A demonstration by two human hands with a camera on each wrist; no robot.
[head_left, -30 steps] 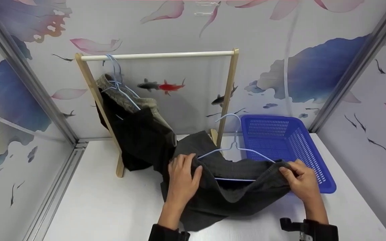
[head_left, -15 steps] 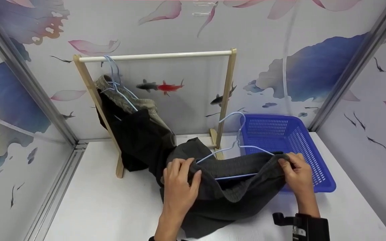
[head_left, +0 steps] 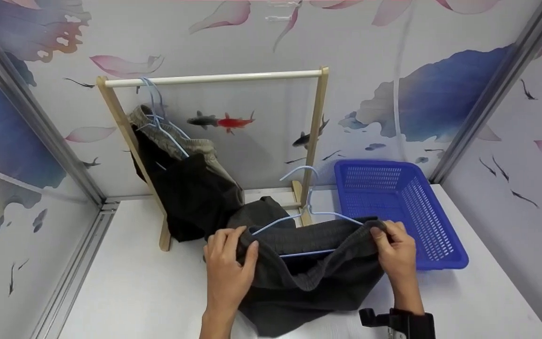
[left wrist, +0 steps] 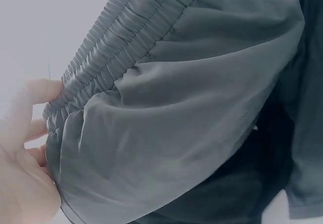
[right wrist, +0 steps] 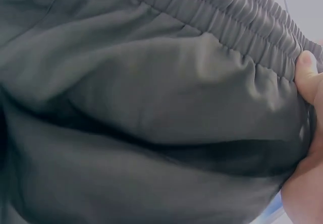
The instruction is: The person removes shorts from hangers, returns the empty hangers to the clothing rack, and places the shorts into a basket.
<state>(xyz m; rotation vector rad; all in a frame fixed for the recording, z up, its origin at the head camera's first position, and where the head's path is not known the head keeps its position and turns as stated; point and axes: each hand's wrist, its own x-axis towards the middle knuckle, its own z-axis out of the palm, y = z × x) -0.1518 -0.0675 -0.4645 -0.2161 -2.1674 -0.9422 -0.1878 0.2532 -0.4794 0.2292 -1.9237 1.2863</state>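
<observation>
Dark grey pants (head_left: 299,292) with a gathered elastic waistband (right wrist: 242,17) are held up between both hands. My left hand (head_left: 227,263) grips the waistband's left end, thumb on the near side. At the opposite end my right hand (head_left: 397,249) pinches the waistband between thumb and fingers. A light blue hanger (head_left: 307,211) sits inside the waist opening. Its hook and shoulders rise above the band, and its bottom bar crosses the opening. In the left wrist view the cloth (left wrist: 166,113) hangs in folds from the band.
A clothes rack (head_left: 214,78) with wooden legs and a white rail stands at the back left. Black and beige garments (head_left: 191,188) hang on blue hangers (head_left: 158,120) at its left end. Behind my right hand is a blue plastic basket (head_left: 440,221) on the white table (head_left: 125,292).
Both hands have shifted left with the pants still stretched between them. The hanger has moved left along with the waistband, its hook now in front of the rack's right leg.
</observation>
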